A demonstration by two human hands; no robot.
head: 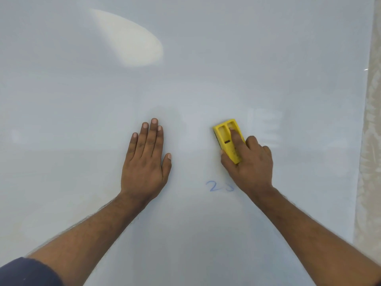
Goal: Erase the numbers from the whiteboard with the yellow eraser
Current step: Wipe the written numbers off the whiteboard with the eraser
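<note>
Against the glossy white whiteboard, which is filling almost the whole head view, the rectangular yellow plastic eraser is being gripped by the right hand. It is being held right of centre, tilted so that its far end is pointing up and slightly left, with two open recesses showing in its back. The index finger is being laid along the top of the eraser, the thumb is being pressed to its left edge, and the remaining fingers are being curled at its right side. Just below the eraser and touching the edge of the right hand, faint blue handwritten numbers are being left on the board; a "2" is being read clearly, while the next digit is partly smudged and cannot be told. Well to the left of the eraser, the left hand is being rested flat on the board, open, with its fingers straight and close together and the thumb spread outward. At the lower left corner, a dark blue sleeve is being seen. Along the right edge, a pale cream patterned strip is being shown beside the board
</note>
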